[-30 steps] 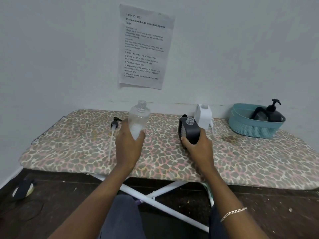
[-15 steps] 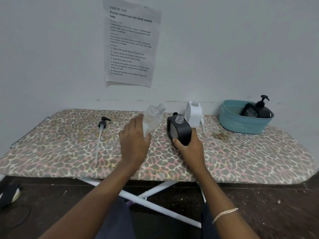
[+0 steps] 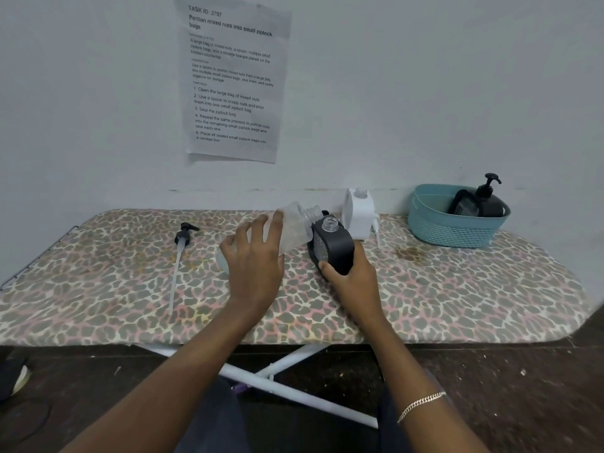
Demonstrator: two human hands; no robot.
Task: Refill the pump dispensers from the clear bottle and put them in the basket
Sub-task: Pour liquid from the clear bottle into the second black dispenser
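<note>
- Head view: your left hand (image 3: 253,256) grips the clear bottle (image 3: 294,223) from above, its fingers (image 3: 276,223) curled over the bottle's body and clamped on it.
- The bottle is tipped over on its side, base to the left and open neck to the right.
- The neck sits just beside the open mouth of the black dispenser (image 3: 333,246); you cannot tell whether the two touch.
- Your right hand (image 3: 351,279) holds the black dispenser from the near side, thumb and fingers wrapped round its lower body. The dispenser leans slightly and has no pump on it.
- A white dispenser (image 3: 358,212), also without a pump, stands just behind the black one.
- A loose black pump head (image 3: 183,238) with its long tube lies well apart to the left.
- At the far right stands the teal basket (image 3: 441,230), with a black pump bottle (image 3: 487,201) inside it.
- Everything rests on an ironing board (image 3: 457,295) with a leopard-print cover, pushed against a pale wall.
- A printed sheet (image 3: 232,80) hangs on that wall above the hands.
- Below the board you see its white legs (image 3: 294,387) and a dark floor (image 3: 506,387). A chain bracelet (image 3: 421,403) circles your right wrist.
</note>
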